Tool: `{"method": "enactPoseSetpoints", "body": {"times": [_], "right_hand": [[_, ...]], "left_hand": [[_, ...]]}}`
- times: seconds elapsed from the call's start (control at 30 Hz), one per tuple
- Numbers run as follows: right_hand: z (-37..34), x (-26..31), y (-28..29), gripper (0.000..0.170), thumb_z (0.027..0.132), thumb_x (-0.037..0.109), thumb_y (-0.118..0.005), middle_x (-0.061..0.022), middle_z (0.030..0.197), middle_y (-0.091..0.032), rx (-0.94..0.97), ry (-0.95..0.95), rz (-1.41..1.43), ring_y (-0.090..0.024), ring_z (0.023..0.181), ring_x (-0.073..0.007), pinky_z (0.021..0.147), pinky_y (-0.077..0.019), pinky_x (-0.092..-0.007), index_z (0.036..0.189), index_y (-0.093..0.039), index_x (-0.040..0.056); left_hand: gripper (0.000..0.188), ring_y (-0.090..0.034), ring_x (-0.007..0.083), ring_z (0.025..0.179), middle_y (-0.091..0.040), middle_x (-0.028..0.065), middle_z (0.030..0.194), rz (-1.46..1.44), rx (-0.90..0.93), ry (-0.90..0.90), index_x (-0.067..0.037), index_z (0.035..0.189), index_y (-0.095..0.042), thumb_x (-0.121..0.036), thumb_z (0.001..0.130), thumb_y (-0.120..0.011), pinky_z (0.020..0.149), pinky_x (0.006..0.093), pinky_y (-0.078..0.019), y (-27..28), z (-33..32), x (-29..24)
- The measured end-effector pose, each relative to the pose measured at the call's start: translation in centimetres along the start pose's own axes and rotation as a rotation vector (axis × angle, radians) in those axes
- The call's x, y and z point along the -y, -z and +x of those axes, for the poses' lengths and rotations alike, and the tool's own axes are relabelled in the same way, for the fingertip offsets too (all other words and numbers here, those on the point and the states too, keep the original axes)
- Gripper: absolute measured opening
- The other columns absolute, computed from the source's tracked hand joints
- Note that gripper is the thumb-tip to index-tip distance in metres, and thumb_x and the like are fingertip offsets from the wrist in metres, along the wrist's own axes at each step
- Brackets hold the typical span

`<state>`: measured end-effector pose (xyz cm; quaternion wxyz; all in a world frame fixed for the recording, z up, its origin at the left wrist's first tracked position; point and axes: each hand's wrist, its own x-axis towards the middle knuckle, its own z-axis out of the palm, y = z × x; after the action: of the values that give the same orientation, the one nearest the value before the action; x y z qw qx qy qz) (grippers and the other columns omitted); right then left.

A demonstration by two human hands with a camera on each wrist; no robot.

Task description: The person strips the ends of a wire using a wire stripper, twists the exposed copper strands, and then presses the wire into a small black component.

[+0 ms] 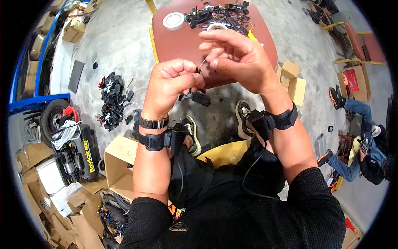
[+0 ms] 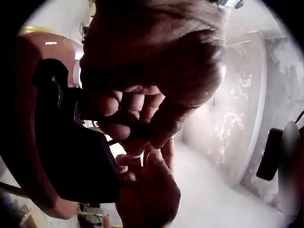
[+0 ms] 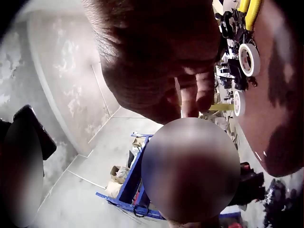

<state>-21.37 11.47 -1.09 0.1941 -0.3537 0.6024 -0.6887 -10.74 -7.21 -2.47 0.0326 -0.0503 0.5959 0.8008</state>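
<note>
In the head view the left hand (image 1: 166, 85) curls its fingers round a small black part (image 1: 198, 98) with a short lead, which hangs below the fingers. A thin wire end (image 1: 202, 63) stands up from that grip toward the right hand (image 1: 244, 62). The right hand's fingers are spread and loosely bent, its thumb and fingertips close to the wire; whether they touch it cannot be told. In the left wrist view the black part (image 2: 76, 147) looms large beside the left hand (image 2: 156, 57). Much of the right hand's work is blurred in the right wrist view.
A red-brown table (image 1: 174, 45) bears a heap of black parts (image 1: 219, 16), a white tape roll (image 1: 173, 20) and another under the heap's edge. More black parts (image 1: 112, 99) lie on the floor at left. An open carton (image 1: 120, 162) stands left of the legs; another person (image 1: 365, 149) sits at right.
</note>
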Motion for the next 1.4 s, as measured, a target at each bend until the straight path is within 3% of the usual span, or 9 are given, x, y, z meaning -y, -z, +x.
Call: {"method": "enactPoseSetpoints", "body": {"times": [0.3, 0.53, 0.73, 0.83, 0.87, 1.0, 1.13, 1.27, 1.4], "right_hand": [[0.0, 1.4, -0.3, 0.035, 0.088, -0.004, -0.068, -0.0022, 0.088, -0.066, 0.144, 0.187, -0.300, -0.062, 0.077, -0.0076, 0.069, -0.0535, -0.0216, 0.122, -0.065, 0.0005], [-0.2, 1.6, 0.1, 0.033, 0.089, 0.000, -0.068, 0.0011, 0.086, -0.065, 0.129, 0.046, -0.308, -0.059, 0.077, -0.0049, 0.068, -0.0495, -0.0203, 0.122, -0.065, -0.0001], [0.8, 0.5, 0.8, 0.038, 0.089, 0.004, -0.067, 0.0029, 0.081, -0.062, 0.130, -0.305, -0.156, -0.057, 0.074, -0.0031, 0.065, -0.0467, -0.0197, 0.125, -0.059, -0.0058], [1.9, -1.6, 2.2, 0.043, 0.088, 0.006, -0.068, 0.0024, 0.080, -0.062, 0.213, -0.326, -0.193, -0.057, 0.073, -0.0030, 0.063, -0.0456, -0.0194, 0.127, -0.056, -0.0079], [2.2, -2.7, 2.6, 0.047, 0.087, 0.007, -0.070, 0.0011, 0.082, -0.064, 0.201, -0.328, -0.200, -0.058, 0.073, -0.0038, 0.063, -0.0458, -0.0199, 0.129, -0.054, -0.0080], [3.6, -3.1, 2.7, 0.046, 0.089, 0.005, -0.067, -0.0015, 0.087, -0.067, 0.202, -0.350, 0.007, -0.061, 0.079, -0.0059, 0.070, -0.0487, -0.0224, 0.131, -0.053, -0.0068], [3.7, -4.6, 1.9, 0.039, 0.092, 0.004, -0.064, -0.0008, 0.092, -0.066, 0.039, -0.269, 0.057, -0.061, 0.082, -0.0061, 0.074, -0.0498, -0.0221, 0.129, -0.054, -0.0047], [3.9, -4.1, 1.4, 0.022, 0.092, 0.004, -0.063, 0.0023, 0.088, -0.064, -0.076, -0.235, -0.244, -0.059, 0.082, -0.0051, 0.073, -0.0501, -0.0227, 0.112, -0.065, -0.0055], [3.2, -1.9, -0.8, 0.012, 0.090, 0.006, -0.067, 0.0000, 0.088, -0.068, 0.224, -0.251, -0.166, -0.061, 0.080, -0.0073, 0.073, -0.0507, -0.0244, 0.098, -0.070, -0.0026]], "left_hand": [[0.007, -0.058, 0.0110, 0.060, -0.070, 0.0123, 0.078, -0.164, 0.123, 0.052, 0.002, 0.088, -0.067, -0.003, 0.084, -0.067, 0.057, 0.0226, -0.0456, 0.5, 0.2, 0.5], [0.008, -0.061, 0.0114, 0.061, -0.070, 0.0102, 0.077, -0.101, 0.097, 0.043, 0.003, 0.088, -0.068, -0.003, 0.084, -0.068, 0.057, 0.0218, -0.0463, -0.1, 0.5, 0.4], [0.007, -0.063, 0.0160, 0.061, -0.070, 0.0038, 0.074, 0.538, -0.095, -0.100, -0.003, 0.088, -0.069, -0.007, 0.083, -0.070, 0.058, 0.0296, -0.0488, -1.4, 0.5, 0.4], [0.007, -0.065, 0.0266, 0.067, -0.067, 0.0069, 0.072, 1.228, -0.185, -0.654, -0.007, 0.084, -0.068, -0.008, 0.078, -0.072, 0.060, 0.0389, -0.0504, -2.0, 1.6, 0.5], [0.008, -0.064, 0.0338, 0.074, -0.065, 0.0108, 0.073, 1.247, -0.217, -0.642, -0.008, 0.080, -0.066, -0.008, 0.075, -0.072, 0.063, 0.0441, -0.0504, -2.2, 1.8, 0.7], [0.008, -0.065, 0.0247, 0.065, -0.068, 0.0080, 0.074, 1.077, -0.260, -0.532, -0.005, 0.085, -0.068, -0.007, 0.078, -0.072, 0.061, 0.0370, -0.0507, -1.1, 3.0, 1.3], [0.003, -0.058, 0.0052, 0.064, -0.067, -0.0005, 0.075, 0.212, -0.292, -0.012, -0.001, 0.089, -0.070, -0.004, 0.087, -0.070, 0.054, 0.0214, -0.0457, 0.2, 3.0, 0.8], [0.005, -0.060, 0.0093, 0.061, -0.069, 0.0062, 0.077, -0.034, -0.430, -0.069, 0.002, 0.092, -0.068, -0.001, 0.088, -0.067, 0.054, 0.0206, -0.0466, 2.1, 4.4, 0.5], [0.006, -0.060, 0.0129, 0.059, -0.070, 0.0109, 0.080, -0.246, -0.580, -0.190, 0.001, 0.092, -0.064, -0.004, 0.090, -0.066, 0.053, 0.0218, -0.0469, 4.6, 6.1, 0.5]]}}
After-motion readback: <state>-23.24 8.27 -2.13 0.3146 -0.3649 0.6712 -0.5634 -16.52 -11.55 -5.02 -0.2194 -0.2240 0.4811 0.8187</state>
